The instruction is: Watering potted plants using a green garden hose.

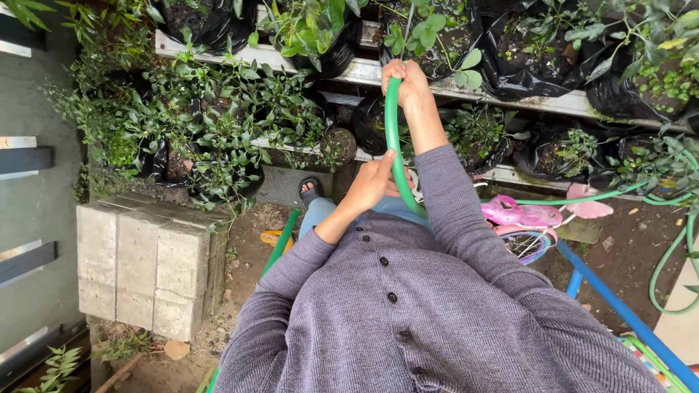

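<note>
— Holding the green hose [394,138] in both hands, we have it running up between them. Where do the fingers sit?

— Our right hand [405,81] is the far one, out over the plants; its fingers [397,71] are curled tight around the hose near its upper end, pressed together in a fist. Our left hand [373,182] is nearer the body, fingers wrapped round the hose lower down, with the thumb laid along it.

— And the hose itself?

— It rises in a curve from in front of our grey buttoned cardigan [408,306], passes through the left hand, then up into the right. More green hose [673,269] loops on the ground to the right — we cannot tell if it is the same length.

— What about the containers?

— Black plastic grow bags [524,65] stand in a row on a pale shelf [364,69], each filled with dark soil and small leafy plants. Just under the right hand one bag [437,44] holds a plant with broad green leaves. Lower down, a second row of bags carries bushy plants [218,116] with small dark leaves, and one round pot [338,142] shows mostly bare soil.

— Anything else nearby?

— Grey concrete blocks [145,262] on the left, a pink child's bicycle [520,218] on the right, and our sandalled foot [310,191] on the dirt.
</note>
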